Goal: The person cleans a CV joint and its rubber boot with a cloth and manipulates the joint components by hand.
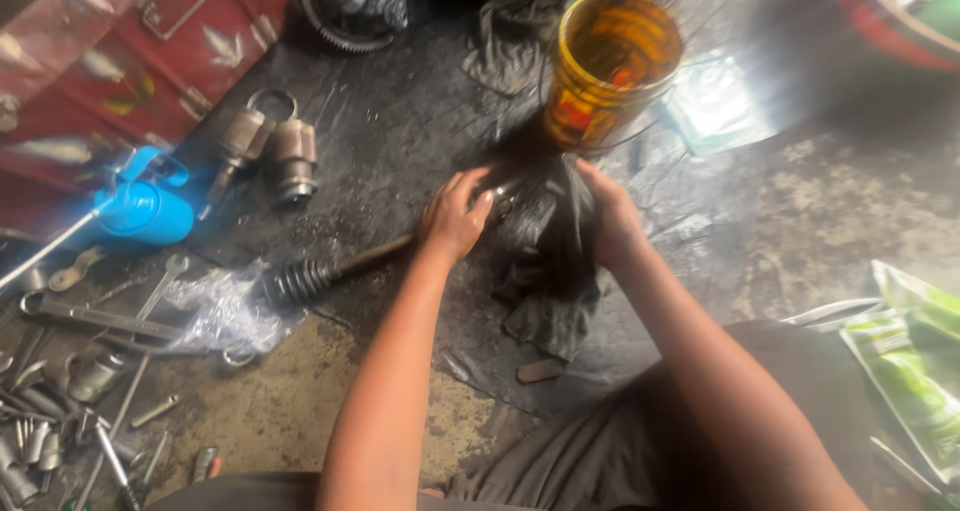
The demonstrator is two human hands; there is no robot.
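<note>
Item: metal shaft (375,256), lying on the black plastic sheet (400,121), ribbed rubber boot (298,283) at its near-left end. My left hand (455,216) is closed over the shaft's far end. My right hand (610,216) presses a dark greasy rag (550,271) against the same end; I cannot tell its grip. Nearby: amber plastic jar (610,66) just beyond the hands, blue oil can (140,209), loose spanners (110,321) far left

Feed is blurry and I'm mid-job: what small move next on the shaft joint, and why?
Probably keep the left hand steady on the shaft while the right hand works the dark rag around the joint end; both hands already grip there, and the rag covers it.
</note>
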